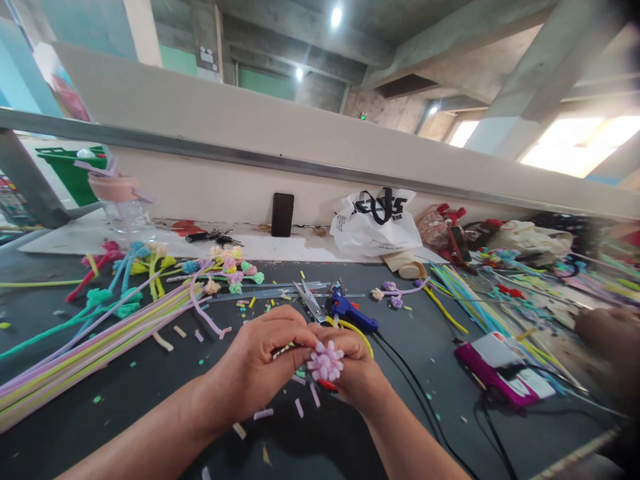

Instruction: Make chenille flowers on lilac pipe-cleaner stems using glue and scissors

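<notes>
A small pale pink-lilac flower (325, 361) of fuzzy stem pieces is between my hands, low in the middle of the view. My left hand (267, 353) is closed, its thumb and forefinger pinched at the flower's left edge. Behind and right of the flower, my right hand (350, 357) is closed around it; its fingertips are partly hidden. Just beyond the hands lie open scissors (311, 303) and a blue glue gun (353, 313). Something yellow and curved (364, 333) shows beside my right hand, and short cut pieces (299, 408) lie below.
Bundled fuzzy stems (125, 333) and finished-looking flowers (230, 260) lie left. A phone (283, 215) leans on the divider near a white bag (377, 223). A magenta power strip (500, 373) with black cables sits right, near another person's hand (605, 333).
</notes>
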Motion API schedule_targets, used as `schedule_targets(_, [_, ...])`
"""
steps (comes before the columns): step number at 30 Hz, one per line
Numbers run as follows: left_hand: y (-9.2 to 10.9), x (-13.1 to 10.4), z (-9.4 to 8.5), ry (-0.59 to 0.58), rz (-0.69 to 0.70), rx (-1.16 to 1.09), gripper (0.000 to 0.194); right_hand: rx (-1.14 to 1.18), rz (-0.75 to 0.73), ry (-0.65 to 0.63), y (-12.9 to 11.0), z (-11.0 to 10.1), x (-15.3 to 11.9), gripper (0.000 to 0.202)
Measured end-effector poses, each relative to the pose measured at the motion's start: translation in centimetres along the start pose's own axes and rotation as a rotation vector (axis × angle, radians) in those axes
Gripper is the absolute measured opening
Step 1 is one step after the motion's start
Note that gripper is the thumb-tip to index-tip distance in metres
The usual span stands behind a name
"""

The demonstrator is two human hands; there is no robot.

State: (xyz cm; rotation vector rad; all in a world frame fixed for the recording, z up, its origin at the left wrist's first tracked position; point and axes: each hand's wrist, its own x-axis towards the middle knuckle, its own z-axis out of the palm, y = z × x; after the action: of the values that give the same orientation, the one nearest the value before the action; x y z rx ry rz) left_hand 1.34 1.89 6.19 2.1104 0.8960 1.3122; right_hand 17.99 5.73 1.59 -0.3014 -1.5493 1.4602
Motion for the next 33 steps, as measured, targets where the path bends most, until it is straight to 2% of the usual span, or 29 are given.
schedule_targets(7, [-0.1, 0.7, -1.8, -0.2, -0.045, -0.028, 0.013, -0.044, 0.09, -0.106, 0.0, -0.2, 0.0, 0.019])
schedule_targets(20, [0.4, 0.6, -1.5, -0.204, -0.203, 0.005, 0.012, -0.004, 0.125, -0.115, 0.0, -0.3, 0.0, 0.012])
schedule_targets(27, [0.5, 0.5, -1.1, -0.198, -0.282, -0.023, 0.012, 0.02, 0.131, -0.114, 0.1, -0.1, 0.0, 0.016])
schedule_targets(33, [0.0, 0.4, -1.5, -0.253, -0.207, -0.139, 0.016, 0.094, 0.174, -0.063, 0.4, 0.1, -0.4, 0.019])
